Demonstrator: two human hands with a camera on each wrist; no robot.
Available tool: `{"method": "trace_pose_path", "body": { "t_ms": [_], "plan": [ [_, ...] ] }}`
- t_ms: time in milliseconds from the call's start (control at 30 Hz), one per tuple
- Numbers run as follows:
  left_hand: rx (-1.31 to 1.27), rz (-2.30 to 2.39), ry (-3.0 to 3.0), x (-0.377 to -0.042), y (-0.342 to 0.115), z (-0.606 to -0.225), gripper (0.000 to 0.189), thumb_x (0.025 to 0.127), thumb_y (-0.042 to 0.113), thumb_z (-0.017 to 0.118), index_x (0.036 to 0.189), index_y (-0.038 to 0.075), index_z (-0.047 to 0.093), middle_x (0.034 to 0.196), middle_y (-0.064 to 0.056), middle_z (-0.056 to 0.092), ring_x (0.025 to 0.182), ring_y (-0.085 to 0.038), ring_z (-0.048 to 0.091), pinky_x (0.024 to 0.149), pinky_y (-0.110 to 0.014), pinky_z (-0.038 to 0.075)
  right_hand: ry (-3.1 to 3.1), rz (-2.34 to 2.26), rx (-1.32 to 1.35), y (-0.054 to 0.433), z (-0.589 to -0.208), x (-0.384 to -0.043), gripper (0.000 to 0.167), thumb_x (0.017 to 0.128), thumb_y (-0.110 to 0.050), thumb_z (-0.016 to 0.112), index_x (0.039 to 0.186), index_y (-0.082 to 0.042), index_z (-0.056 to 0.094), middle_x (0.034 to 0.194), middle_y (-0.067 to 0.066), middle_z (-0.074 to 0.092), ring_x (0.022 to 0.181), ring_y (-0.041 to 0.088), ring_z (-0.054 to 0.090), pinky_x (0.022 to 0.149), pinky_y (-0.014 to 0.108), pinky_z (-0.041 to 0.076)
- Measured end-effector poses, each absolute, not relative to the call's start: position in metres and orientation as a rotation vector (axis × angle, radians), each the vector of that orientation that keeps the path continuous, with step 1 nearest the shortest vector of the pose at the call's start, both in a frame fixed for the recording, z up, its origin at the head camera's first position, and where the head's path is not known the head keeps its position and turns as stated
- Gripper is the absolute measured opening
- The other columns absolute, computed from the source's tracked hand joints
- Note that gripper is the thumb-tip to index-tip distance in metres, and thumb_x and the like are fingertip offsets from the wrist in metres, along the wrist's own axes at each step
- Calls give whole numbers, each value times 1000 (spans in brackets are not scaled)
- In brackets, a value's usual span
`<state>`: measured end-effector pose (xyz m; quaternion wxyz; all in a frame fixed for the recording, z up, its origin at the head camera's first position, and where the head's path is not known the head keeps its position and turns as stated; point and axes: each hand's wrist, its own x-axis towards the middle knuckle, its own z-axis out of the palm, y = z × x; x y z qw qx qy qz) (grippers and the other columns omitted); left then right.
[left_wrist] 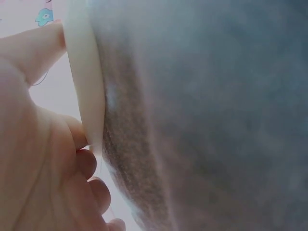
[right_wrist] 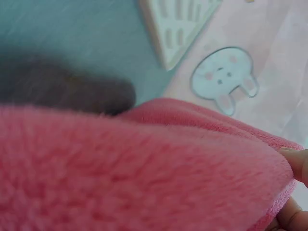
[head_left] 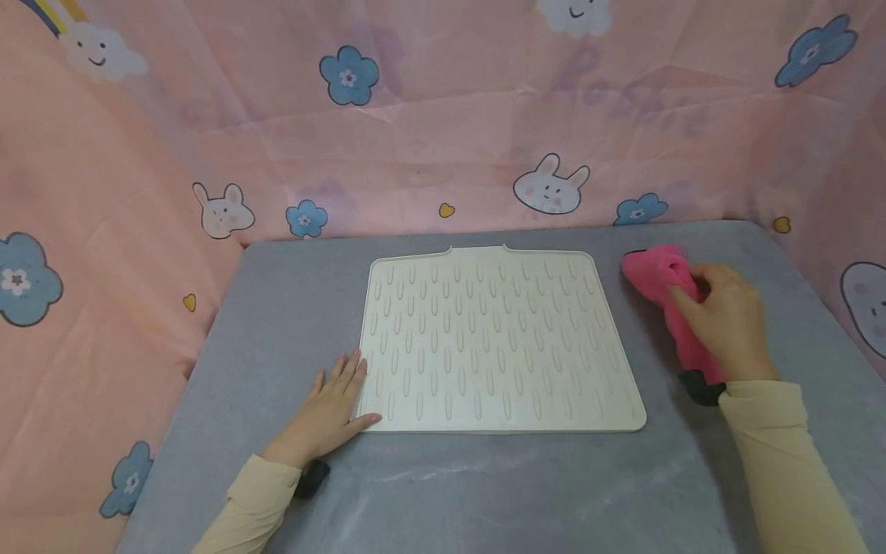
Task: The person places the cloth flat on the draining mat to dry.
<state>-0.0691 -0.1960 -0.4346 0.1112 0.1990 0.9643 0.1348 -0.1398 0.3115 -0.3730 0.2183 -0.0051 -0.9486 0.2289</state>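
A cream-white mat (head_left: 489,346) with rows of raised oval ridges lies flat on the grey table, a small tab notch at its far edge. My left hand (head_left: 325,415) rests at its near left corner, fingers straight and thumb spread along the near edge. In the left wrist view, the mat's pale edge (left_wrist: 86,82) runs between thumb and fingers. To the right of the mat, my right hand (head_left: 734,319) pinches a bunched pink plush cloth (head_left: 657,277), which hangs in folds over the table. The right wrist view shows the fluffy cloth (right_wrist: 144,173) held at a fold by the fingertips (right_wrist: 298,166).
The grey-covered table (head_left: 484,492) extends around the mat on all sides. Pink fabric (head_left: 429,138) printed with rabbits, flowers and clouds rises behind it and along both sides. Dark wrist devices show below the left wrist (head_left: 311,478) and the right wrist (head_left: 702,388).
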Motion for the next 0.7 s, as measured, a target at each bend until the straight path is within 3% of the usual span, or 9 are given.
{"method": "trace_pose_path", "body": {
  "t_ms": [433,600,667,700],
  "plan": [
    [593,402,2824,-69,-197,-435,82,92,46,55,146,-5,20,154,-20,10,141,-36,7,109,-59,8,-2578,706,101,272,-360,-139,28,84,-8,70,103,10,61,93,25,59,80,38,56,65,41,45],
    [592,409,2828,-69,-197,-435,83,92,46,55,146,-6,20,154,-20,10,141,-36,7,109,-59,8,-2583,741,134,256,-356,-138,28,84,-5,69,104,10,60,96,25,58,83,39,57,69,50,49],
    [591,408,2830,-69,-197,-435,83,92,46,56,146,-5,19,155,-20,10,142,-36,7,109,-59,8,-2578,774,163,249,-354,-138,28,83,-5,70,104,11,60,96,26,58,83,40,57,69,51,49],
    [590,406,2831,-69,-197,-436,83,92,46,56,146,-6,20,154,-20,10,141,-36,7,109,-59,8,-2573,810,182,246,-354,-138,28,83,-4,70,103,11,59,96,26,58,83,42,57,69,46,50]
  ]
}}
